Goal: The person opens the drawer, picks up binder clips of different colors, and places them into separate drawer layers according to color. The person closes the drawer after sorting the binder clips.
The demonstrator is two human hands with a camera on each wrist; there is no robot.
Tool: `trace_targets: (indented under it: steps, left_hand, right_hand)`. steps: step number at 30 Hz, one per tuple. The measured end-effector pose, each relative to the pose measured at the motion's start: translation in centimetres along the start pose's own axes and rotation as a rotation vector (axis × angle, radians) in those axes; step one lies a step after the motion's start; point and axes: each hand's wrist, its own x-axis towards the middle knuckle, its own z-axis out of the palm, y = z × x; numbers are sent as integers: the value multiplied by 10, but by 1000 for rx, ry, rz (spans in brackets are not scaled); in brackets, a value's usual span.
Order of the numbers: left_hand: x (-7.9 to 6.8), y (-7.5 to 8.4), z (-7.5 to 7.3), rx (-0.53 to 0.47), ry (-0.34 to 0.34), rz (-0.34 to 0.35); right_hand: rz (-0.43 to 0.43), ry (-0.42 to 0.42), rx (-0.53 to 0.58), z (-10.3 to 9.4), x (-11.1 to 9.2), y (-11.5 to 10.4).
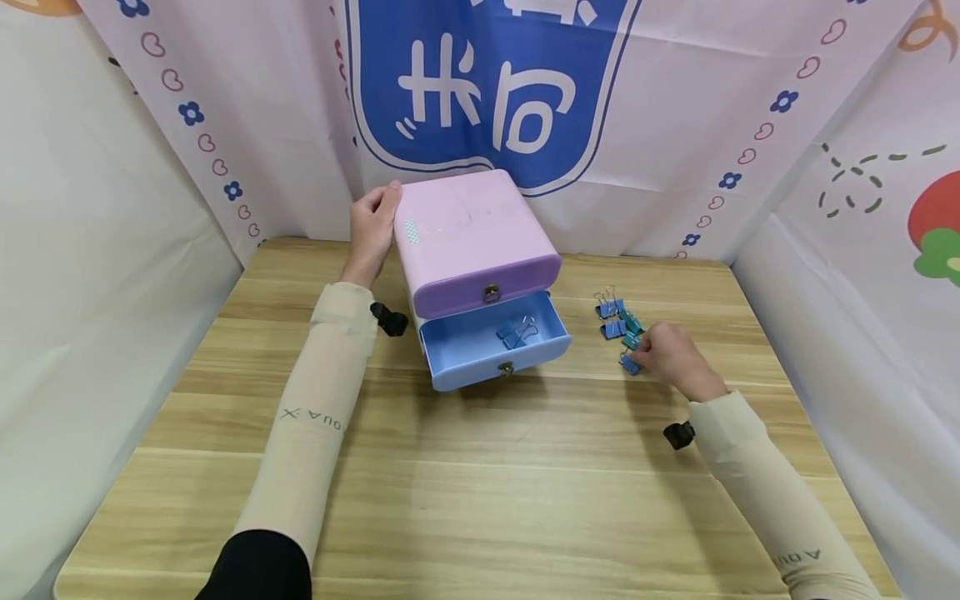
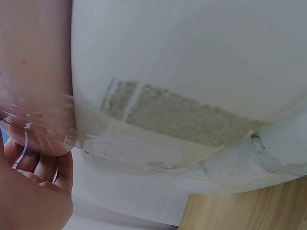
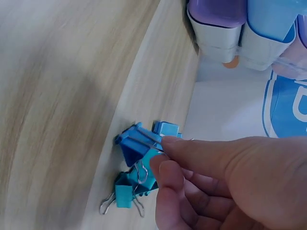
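A small drawer box [image 1: 472, 225] with a pink top stands towards the back of the table. Its blue drawer [image 1: 450, 346] is pulled out, with blue binder clips [image 1: 516, 335] lying inside. My left hand [image 1: 372, 233] grips the box's back left corner. To the right of the box, my right hand [image 1: 681, 360] pinches a blue binder clip [image 3: 132, 149] by its wire handle between thumb and forefinger. Right beside that clip lie several other blue and teal binder clips [image 1: 612, 329], with a teal one [image 3: 123, 194] closest in the right wrist view.
The wooden table [image 1: 510, 500] ends at a printed cloth backdrop [image 1: 660, 125] behind the box. White cloth walls rise on both sides. Above the blue drawer, the purple-fronted drawer [image 1: 450, 298] is closed.
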Motion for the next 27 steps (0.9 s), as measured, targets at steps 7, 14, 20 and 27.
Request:
trace_targets:
  steps: [7, 14, 20, 27]
  left_hand:
    - [0, 1, 1, -13, 3, 7]
    - [-1, 1, 0, -3, -4, -7]
    - [-2, 2, 0, -2, -8, -19]
    - [-3, 3, 0, -6, -13, -20]
  right_hand:
    - [-20, -18, 6, -3, -4, -5]
    - [-56, -12, 11, -7, -9, -12]
    - [-95, 6, 14, -13, -14, -21]
    - [-108, 22, 36, -23, -17, -36]
